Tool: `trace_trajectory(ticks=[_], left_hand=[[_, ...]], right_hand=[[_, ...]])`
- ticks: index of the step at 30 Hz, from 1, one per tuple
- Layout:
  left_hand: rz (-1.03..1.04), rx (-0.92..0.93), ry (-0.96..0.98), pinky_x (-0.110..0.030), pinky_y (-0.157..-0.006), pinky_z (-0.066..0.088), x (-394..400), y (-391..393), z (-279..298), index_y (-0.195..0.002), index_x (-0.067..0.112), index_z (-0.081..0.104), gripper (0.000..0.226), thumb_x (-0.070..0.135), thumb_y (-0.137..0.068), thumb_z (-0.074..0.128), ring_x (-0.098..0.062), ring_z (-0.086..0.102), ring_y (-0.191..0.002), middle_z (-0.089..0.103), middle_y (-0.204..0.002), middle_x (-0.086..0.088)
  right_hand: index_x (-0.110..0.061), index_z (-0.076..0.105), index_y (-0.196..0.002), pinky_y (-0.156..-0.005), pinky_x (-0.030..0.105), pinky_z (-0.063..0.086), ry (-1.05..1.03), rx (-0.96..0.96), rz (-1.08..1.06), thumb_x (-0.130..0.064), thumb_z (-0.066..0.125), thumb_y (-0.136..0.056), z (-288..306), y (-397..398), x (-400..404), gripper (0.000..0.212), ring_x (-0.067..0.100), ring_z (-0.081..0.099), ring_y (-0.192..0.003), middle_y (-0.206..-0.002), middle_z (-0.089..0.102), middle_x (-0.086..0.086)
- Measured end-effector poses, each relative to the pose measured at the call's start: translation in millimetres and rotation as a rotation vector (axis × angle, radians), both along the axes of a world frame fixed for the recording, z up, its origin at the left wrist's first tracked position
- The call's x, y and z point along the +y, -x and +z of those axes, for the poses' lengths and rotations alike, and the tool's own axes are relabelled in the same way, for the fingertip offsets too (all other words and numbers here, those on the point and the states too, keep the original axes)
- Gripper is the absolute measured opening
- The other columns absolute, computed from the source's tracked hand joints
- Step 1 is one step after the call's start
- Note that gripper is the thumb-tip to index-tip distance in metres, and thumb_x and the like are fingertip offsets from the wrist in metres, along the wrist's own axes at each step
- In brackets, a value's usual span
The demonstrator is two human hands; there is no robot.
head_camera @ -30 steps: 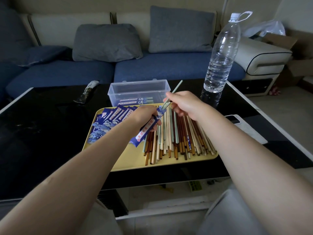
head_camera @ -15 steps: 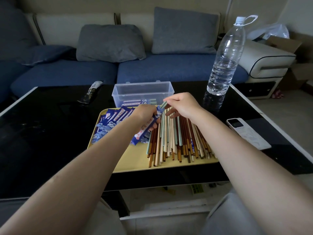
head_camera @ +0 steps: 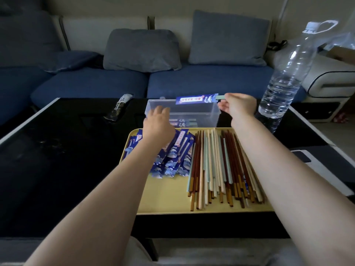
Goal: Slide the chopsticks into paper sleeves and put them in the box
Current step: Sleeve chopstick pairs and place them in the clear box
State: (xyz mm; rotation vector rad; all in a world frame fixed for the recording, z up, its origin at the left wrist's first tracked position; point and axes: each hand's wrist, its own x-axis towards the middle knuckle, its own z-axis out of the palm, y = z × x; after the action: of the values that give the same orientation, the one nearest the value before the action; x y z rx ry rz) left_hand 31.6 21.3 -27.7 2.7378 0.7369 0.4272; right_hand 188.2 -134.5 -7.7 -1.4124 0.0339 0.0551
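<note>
The right hand [head_camera: 238, 106] pinches the bare mint end of a blue paper-sleeved chopstick pair [head_camera: 197, 98], held level over the clear plastic box [head_camera: 209, 117]. Light and stiff, it likely handles best by that exposed end, since the sleeve could slip. The left hand [head_camera: 158, 124] hovers relaxed and holds nothing.

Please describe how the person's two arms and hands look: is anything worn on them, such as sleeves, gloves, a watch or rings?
Both forearms are bare up to the picture's lower edge: no sleeves show. The left hand and the right hand wear no gloves. No watch, bracelet or ring is visible on either wrist or on the fingers that show.
</note>
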Motion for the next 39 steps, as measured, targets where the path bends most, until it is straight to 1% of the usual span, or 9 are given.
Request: trace_trajectory(ticks=[4, 11, 16, 18, 24, 27, 32, 37, 39], left_hand=[[-0.060, 0.189, -0.092, -0.052, -0.119, 0.016, 7.5, -5.5, -15.8, -0.158, 0.024, 0.014, 0.080, 0.015, -0.091, 0.057, -0.029, 0.000, -0.152, 0.009, -0.166, -0.001], [-0.063, 0.137, -0.136, -0.050, -0.117, 0.019, 8.6, -11.3, -22.0, -0.153, 0.021, 0.027, 0.071, 0.016, -0.089, 0.058, -0.027, 0.011, -0.150, 0.018, -0.162, -0.002], [-0.075, 0.174, -0.125, -0.052, -0.119, 0.016, 9.7, -7.3, -24.0, -0.154, 0.021, 0.028, 0.067, 0.018, -0.093, 0.056, -0.028, 0.002, -0.152, 0.009, -0.165, -0.002], [-0.076, 0.194, -0.111, -0.052, -0.119, 0.015, 9.6, -7.2, -24.1, -0.155, 0.023, 0.025, 0.069, 0.019, -0.094, 0.056, -0.029, 0.000, -0.152, 0.005, -0.166, -0.002], [-0.073, 0.200, -0.097, -0.052, -0.118, 0.019, 6.9, -3.6, -18.8, -0.154, 0.023, 0.028, 0.065, 0.022, -0.096, 0.056, -0.030, 0.004, -0.152, 0.007, -0.166, -0.007], [-0.072, 0.175, -0.108, -0.047, -0.112, 0.030, 2.3, 0.4, -13.7, -0.146, 0.021, 0.043, 0.051, 0.024, -0.096, 0.052, -0.029, 0.028, -0.142, 0.032, -0.154, -0.010], [-0.066, 0.277, -0.066, -0.038, -0.084, 0.052, -7.9, 4.5, -8.7, -0.118, 0.016, 0.065, 0.030, 0.024, -0.099, 0.043, -0.027, 0.059, -0.102, 0.063, -0.120, -0.008], [-0.131, 0.354, -0.073, -0.037, -0.081, 0.054, -14.9, 12.3, -11.0, -0.116, 0.019, 0.066, 0.029, 0.021, -0.099, 0.043, -0.025, 0.060, -0.099, 0.065, -0.116, -0.003], [-0.139, 0.359, -0.080, -0.039, -0.082, 0.056, -16.1, 14.5, -12.5, -0.115, 0.021, 0.067, 0.030, 0.021, -0.099, 0.042, -0.024, 0.060, -0.095, 0.065, -0.115, -0.002]], right_hand=[[-0.003, 0.070, -0.097, -0.068, 0.029, 0.062, 0.149, 0.025, 0.035, -0.012, 0.066, -0.096, -19.1, -0.4, 25.2, 0.009, 0.016, 0.070, -0.059, -0.074, 0.071, 0.008], [-0.014, 0.069, -0.120, -0.060, 0.024, 0.060, 0.461, -0.077, 0.216, -0.021, 0.058, -0.101, -29.7, 17.3, 50.1, 0.023, 0.013, 0.071, -0.062, -0.080, 0.068, -0.004], [-0.018, 0.044, -0.150, -0.076, 0.035, 0.063, 0.757, -0.269, 0.401, -0.010, 0.042, -0.105, -26.0, 22.8, 46.2, 0.045, 0.020, 0.073, -0.077, -0.144, 0.054, 0.005], [-0.018, 0.041, -0.151, -0.073, 0.032, 0.062, 0.762, -0.307, 0.380, -0.008, 0.041, -0.105, -25.0, 21.1, 42.5, 0.048, 0.019, 0.072, -0.077, -0.151, 0.047, 0.004], [-0.017, 0.062, -0.121, -0.077, 0.028, 0.054, 0.767, -0.496, 0.256, -0.013, 0.052, -0.100, -15.2, 28.4, 37.7, 0.024, 0.019, 0.064, -0.099, -0.120, 0.061, 0.005], [-0.010, 0.065, -0.111, -0.067, 0.029, 0.051, 1.030, -0.473, 0.527, -0.023, 0.054, -0.101, -7.4, 45.7, 34.5, 0.020, 0.016, 0.062, -0.078, -0.099, 0.068, 0.006], [-0.011, 0.051, -0.108, -0.046, 0.023, 0.041, 1.485, -0.156, 0.795, -0.064, 0.055, -0.092, -20.6, 72.6, 36.0, 0.055, 0.013, 0.058, -0.053, -0.082, 0.069, 0.007], [-0.008, 0.057, -0.079, -0.043, 0.021, 0.038, 1.296, -0.010, 0.758, -0.043, 0.060, -0.098, -29.2, 81.8, 34.3, 0.040, 0.012, 0.051, -0.047, -0.077, 0.066, 0.005], [-0.007, 0.059, -0.084, -0.045, 0.021, 0.038, 1.175, 0.080, 0.760, -0.033, 0.059, -0.101, -28.5, 84.1, 32.3, 0.032, 0.010, 0.051, -0.045, -0.074, 0.066, 0.004]])
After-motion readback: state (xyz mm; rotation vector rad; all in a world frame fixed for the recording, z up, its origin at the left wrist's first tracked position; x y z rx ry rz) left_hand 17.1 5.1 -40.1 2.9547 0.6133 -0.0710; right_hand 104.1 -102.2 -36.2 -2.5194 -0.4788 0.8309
